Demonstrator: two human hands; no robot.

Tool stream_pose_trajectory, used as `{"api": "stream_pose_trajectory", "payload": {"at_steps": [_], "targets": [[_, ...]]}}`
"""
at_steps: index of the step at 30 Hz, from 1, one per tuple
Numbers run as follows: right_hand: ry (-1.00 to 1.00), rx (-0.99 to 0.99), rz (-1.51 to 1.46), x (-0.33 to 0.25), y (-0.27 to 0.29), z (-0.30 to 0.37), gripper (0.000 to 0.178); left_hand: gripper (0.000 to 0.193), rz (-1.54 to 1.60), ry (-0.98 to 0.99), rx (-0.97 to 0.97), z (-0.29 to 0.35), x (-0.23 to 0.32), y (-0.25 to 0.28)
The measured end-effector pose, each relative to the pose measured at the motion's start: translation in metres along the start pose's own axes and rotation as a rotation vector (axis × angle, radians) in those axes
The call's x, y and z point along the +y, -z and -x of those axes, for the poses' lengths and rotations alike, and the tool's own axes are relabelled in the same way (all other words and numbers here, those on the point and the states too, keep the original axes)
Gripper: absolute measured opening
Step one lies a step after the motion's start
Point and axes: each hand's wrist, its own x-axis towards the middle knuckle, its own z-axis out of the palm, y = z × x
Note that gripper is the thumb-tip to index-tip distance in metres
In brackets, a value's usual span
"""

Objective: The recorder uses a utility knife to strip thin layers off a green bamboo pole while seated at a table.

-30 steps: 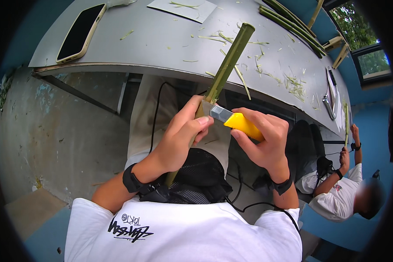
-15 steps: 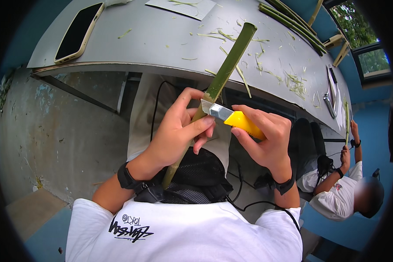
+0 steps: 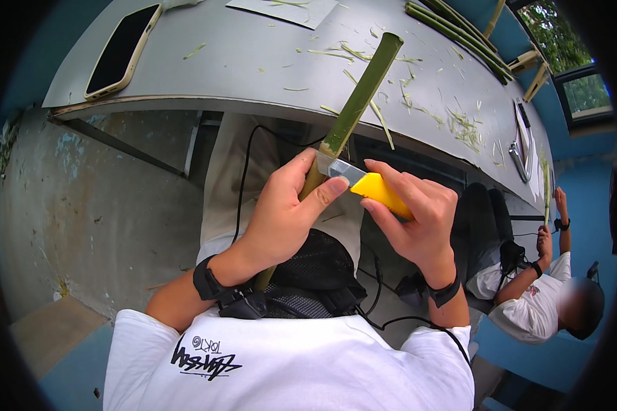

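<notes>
A green bamboo strip (image 3: 361, 96) slants up from my lap past the table's front edge; its lower part, below a step in the skin, is paler. My left hand (image 3: 284, 202) is closed around that paler part, its thumb pressing by the blade. In my right hand (image 3: 415, 212) is a yellow utility knife (image 3: 380, 194), gripped by the handle. The knife's metal blade lies across the bamboo right at the step between green skin and pale wood. The left fingers are partly hidden behind the strip.
Green shavings (image 3: 465, 130) lie scattered over the grey table (image 3: 247, 75). A phone (image 3: 123, 51) rests at its left, a white sheet (image 3: 284, 10) at the back, bamboo pieces (image 3: 459, 38) at the far right. A co-worker (image 3: 528, 298) on the right holds a thin green strip (image 3: 546, 195).
My left thumb has slid up and right toward the blade, and the left fingers have drawn in behind the bamboo. The bamboo's top and the knife have shifted only slightly.
</notes>
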Motion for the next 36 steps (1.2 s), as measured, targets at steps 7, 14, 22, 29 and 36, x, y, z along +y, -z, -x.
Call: {"api": "stream_pose_trajectory", "payload": {"at_steps": [7,14,22,29,36], "targets": [[0.052,0.031,0.093,0.002,0.002,-0.002,0.046,0.032,-0.029,-0.014,0.044,-0.004,-0.003,-0.004],[0.031,0.126,0.095,0.001,-0.010,-0.003,0.045,0.038,-0.015,0.068,0.092,-0.009,-0.001,-0.007],[0.018,0.145,0.053,0.003,-0.015,-0.003,0.044,0.042,0.030,0.131,0.077,-0.009,0.007,-0.005],[-0.027,0.021,-0.139,0.007,-0.002,-0.003,0.040,0.031,0.090,0.114,-0.011,-0.006,0.005,0.001],[-0.011,-0.016,-0.140,0.008,-0.002,0.001,0.042,0.029,0.095,0.051,-0.029,-0.003,0.001,0.002]]}}
